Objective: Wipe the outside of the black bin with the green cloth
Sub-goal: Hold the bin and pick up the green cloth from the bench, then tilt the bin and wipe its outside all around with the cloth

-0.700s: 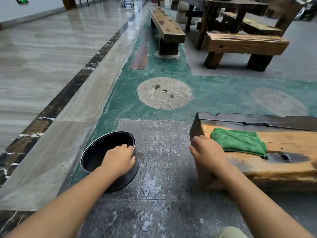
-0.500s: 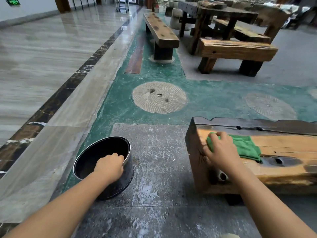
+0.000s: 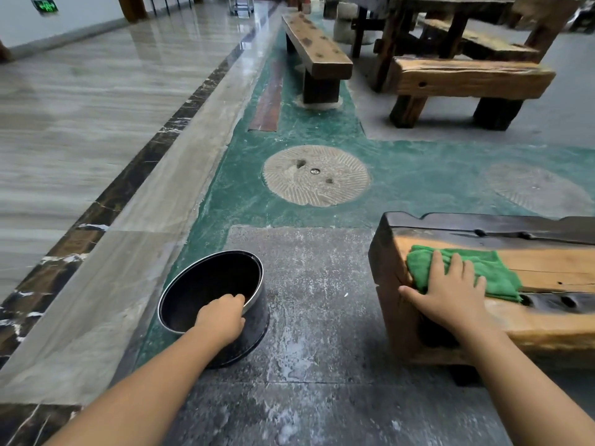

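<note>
A round black bin (image 3: 254, 329) with a silver rim stands on the grey floor at lower centre-left. My left hand (image 3: 222, 320) grips its near rim, fingers curled over the edge into the bin. A folded green cloth (image 3: 492, 272) lies on the left end of a wooden bench (image 3: 547, 268) at the right. My right hand (image 3: 450, 294) lies flat on the cloth's left part, fingers spread on top and thumb out along the bench's end. The cloth still rests on the bench.
The bench's dark end face (image 3: 386, 284) stands close to the bin's right. Two more wooden benches (image 3: 318, 53) (image 3: 467, 82) and a dark table stand farther back. A round stone disc (image 3: 315, 175) is set in the green floor strip. Polished tile floor spreads to the left.
My right hand has moved from the bench's end onto the green cloth and now presses on it. My left hand has kept its hold on the bin's rim.
</note>
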Demonstrator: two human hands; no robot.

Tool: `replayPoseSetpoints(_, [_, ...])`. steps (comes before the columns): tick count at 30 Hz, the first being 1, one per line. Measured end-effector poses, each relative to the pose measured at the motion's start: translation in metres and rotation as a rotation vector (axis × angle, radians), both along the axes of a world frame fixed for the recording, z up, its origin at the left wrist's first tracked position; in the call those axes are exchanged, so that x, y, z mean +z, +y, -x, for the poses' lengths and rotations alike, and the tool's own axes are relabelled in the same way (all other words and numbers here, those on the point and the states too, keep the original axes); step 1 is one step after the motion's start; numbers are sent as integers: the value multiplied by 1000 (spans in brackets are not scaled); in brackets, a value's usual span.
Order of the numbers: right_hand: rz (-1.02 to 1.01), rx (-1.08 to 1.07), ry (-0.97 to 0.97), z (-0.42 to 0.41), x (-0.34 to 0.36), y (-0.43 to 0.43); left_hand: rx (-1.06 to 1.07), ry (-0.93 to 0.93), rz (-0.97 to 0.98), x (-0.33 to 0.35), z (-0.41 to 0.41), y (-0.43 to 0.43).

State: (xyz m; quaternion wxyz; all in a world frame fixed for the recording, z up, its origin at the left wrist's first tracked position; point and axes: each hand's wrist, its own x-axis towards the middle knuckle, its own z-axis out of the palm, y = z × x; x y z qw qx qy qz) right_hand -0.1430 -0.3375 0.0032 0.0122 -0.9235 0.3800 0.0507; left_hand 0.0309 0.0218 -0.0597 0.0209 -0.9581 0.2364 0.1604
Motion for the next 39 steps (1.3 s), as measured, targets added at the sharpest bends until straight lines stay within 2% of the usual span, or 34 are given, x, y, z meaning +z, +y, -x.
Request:
replayPoseSetpoints(2, [57,28,-45,-1,-5,13,6,6,1,-3,0,0])
replayPoseSetpoints(7, [157,151,-295,0,-16,37,33,-5,47,-15,-8,-2])
replayPoseSetpoints(10, [132,177,-425,-2,-6,45,54,8,90,-21,-15,-2])
replayPoseSetpoints(24, [-154,362,-690,-24,6,99,12,-14,179,-30,-6,4])
replayPoseSetpoints(27, [-286,327,-697,-28,-9,104,42,10,274,-23,1,3])
replayPoseSetpoints(34, [-695,136,-578,-30,-55,120,170,111,531,-19,2,-2])
replayPoseSetpoints(39, [-807,112,-529,-41,-83,141,219,138,585,-31,4,3])
